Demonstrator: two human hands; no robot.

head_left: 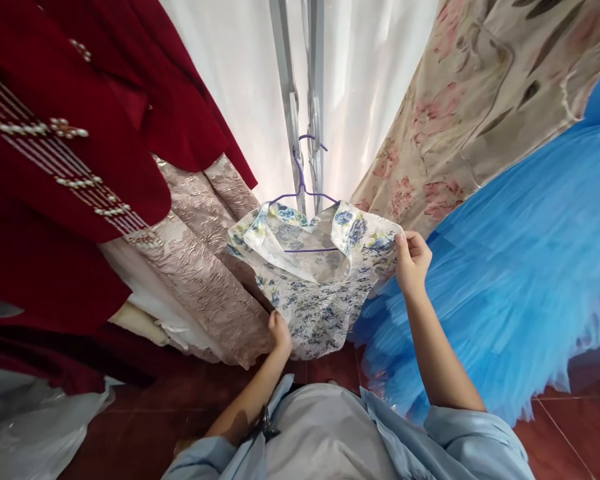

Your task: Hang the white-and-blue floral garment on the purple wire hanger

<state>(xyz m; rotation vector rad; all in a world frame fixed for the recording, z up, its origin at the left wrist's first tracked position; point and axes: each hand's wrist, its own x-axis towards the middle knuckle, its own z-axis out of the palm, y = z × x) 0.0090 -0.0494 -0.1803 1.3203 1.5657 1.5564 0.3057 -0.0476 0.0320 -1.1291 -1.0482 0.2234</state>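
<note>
floral blouse hangs on a purple hanger between brocade and blue tulle — left hand pinches its hem, right hand pinches a shoulder (light, slippery satin, likely).

blouse: glossy satin cloth, floral print
hanger: thin purple-coated wire
skirt: blue tulle, sheer, ruffled
jacket: dark red matt cloth, pearly bead trim
dress: beige textured brocade
floor: red glossy tile
</note>
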